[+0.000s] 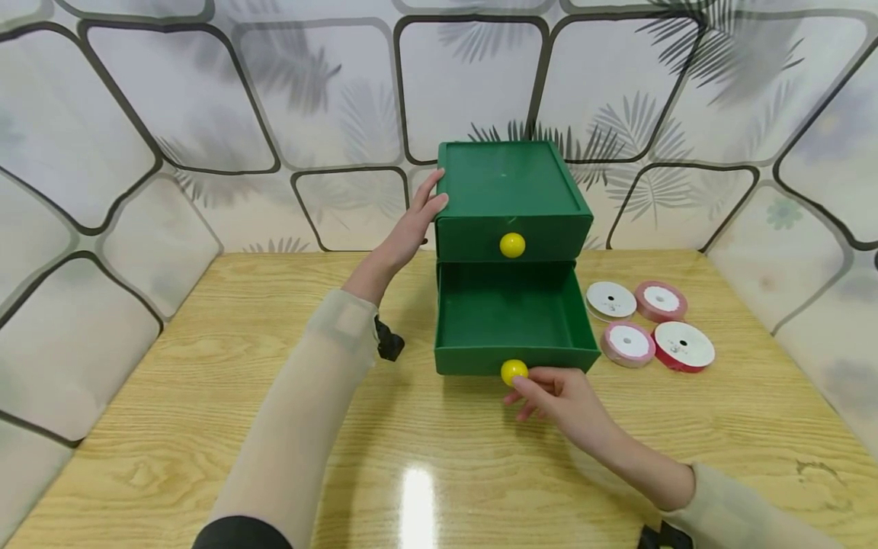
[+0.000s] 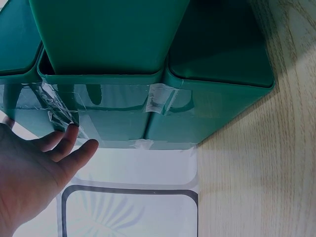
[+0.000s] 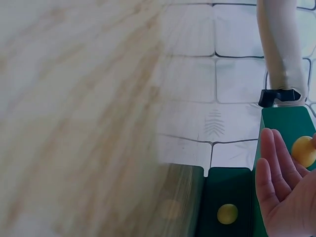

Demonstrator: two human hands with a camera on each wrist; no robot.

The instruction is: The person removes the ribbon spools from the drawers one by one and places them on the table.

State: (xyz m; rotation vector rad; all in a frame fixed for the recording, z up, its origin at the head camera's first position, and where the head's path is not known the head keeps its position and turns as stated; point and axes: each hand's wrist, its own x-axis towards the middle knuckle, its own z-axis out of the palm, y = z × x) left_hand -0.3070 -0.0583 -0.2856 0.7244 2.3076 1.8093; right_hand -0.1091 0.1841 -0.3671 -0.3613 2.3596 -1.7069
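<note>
Head view, leftmost: the pale left sleeve (image 1: 291, 404) slants across the wooden surface (image 1: 178, 374) up to the left grip (image 1: 411, 221), whose fingers are extended and laid along the side of the green cabinet (image 1: 507, 179), near its top edge. From the left wrist, clear tape (image 2: 160, 96) runs across the joined green boxes, beside and to the right of those fingertips. Immediately right of the left grip stands the cabinet, with an upper yellow knob (image 1: 512, 245) on its top drawer front. Below that, the pulled-out drawer (image 1: 473, 360) juts toward the person, its inside visible. Its lower yellow knob (image 1: 514, 371) sits at the fingertips of the right grip (image 1: 559, 400), pinched between thumb and fingers; the drawer lies just above and left of that grip. From the right wrist, another drawer front (image 3: 229, 190) with its own knob shows left of the right grip. Farther right, above that grip, four ribbon spools lie flat, close together: white (image 1: 620, 307), pink (image 1: 627, 343), darker pink (image 1: 661, 300), and red with a white face (image 1: 689, 347).
</note>
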